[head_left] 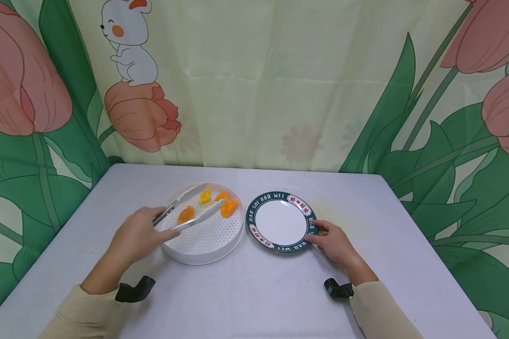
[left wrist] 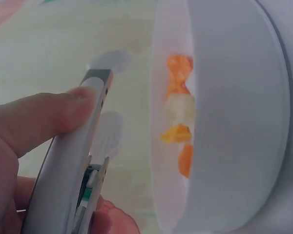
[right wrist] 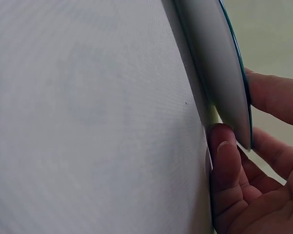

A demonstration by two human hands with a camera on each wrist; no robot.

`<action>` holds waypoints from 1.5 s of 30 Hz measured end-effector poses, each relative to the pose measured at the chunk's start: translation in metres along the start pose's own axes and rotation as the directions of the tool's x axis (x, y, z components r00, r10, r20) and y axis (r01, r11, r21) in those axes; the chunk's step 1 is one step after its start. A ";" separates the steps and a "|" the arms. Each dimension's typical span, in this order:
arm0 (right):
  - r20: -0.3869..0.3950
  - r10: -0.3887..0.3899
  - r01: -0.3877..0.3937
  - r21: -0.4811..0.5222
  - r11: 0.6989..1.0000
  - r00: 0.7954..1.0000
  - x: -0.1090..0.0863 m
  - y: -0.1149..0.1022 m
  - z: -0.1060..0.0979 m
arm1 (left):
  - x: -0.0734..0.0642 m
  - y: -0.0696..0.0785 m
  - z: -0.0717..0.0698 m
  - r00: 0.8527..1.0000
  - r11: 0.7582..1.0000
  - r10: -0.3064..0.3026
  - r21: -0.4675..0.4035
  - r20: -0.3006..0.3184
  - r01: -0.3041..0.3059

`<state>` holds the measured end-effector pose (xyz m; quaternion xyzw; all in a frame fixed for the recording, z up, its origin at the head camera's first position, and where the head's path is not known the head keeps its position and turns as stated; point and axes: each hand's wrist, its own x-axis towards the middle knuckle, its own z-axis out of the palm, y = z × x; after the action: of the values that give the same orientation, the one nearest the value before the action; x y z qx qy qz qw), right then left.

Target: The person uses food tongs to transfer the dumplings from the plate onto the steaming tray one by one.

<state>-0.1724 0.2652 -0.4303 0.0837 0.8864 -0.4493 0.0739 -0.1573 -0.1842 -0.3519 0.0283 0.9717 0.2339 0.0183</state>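
Note:
My left hand (head_left: pixel 137 235) grips a pair of tongs (head_left: pixel 197 220) with metal handles and pale tips, its two arms spread apart over a round white perforated tray (head_left: pixel 203 242). In that tray lie orange pieces (head_left: pixel 186 214) and a yellow piece (head_left: pixel 205 196); a pale piece (left wrist: pixel 180 108) shows in the left wrist view. Nothing is pinched between the tong tips. My right hand (head_left: pixel 335 242) holds the right rim of a white plate (head_left: pixel 280 223) with a dark green lettered border. In the right wrist view, fingers (right wrist: pixel 227 161) reach under the plate's edge.
A white cloth covers the table (head_left: pixel 254 296). Tray and plate stand side by side, close together. Behind the table hangs a curtain (head_left: pixel 254 94) printed with tulips and a rabbit. Black wrist cameras (head_left: pixel 135 289) sit at both sleeves.

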 end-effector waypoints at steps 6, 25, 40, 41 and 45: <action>0.002 0.007 -0.007 0.006 1.000 1.000 0.002 0.000 0.001 | -0.005 0.018 0.004 0.999 0.999 0.039 -0.032 -0.028 -0.040; 0.004 0.008 -0.008 0.000 1.000 1.000 0.004 0.000 0.001 | -0.019 0.066 0.054 0.981 0.977 0.184 -0.098 -0.063 -0.189; 0.001 0.013 -0.013 -0.005 1.000 1.000 0.002 -0.001 0.001 | -0.029 0.093 0.084 0.962 0.961 0.271 0.056 -0.031 -0.269; 0.000 0.011 -0.011 -0.008 1.000 1.000 0.002 -0.001 0.001 | -0.029 0.094 0.087 0.960 0.959 0.278 0.058 -0.026 -0.276; -0.008 0.008 -0.008 -0.009 1.000 1.000 0.004 0.002 0.001 | -0.031 0.096 0.096 0.951 0.950 0.309 0.055 -0.011 -0.308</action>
<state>-0.1755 0.2655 -0.4329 0.0886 0.8883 -0.4447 0.0727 -0.1174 -0.0571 -0.3933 0.1779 0.9613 0.2084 -0.0285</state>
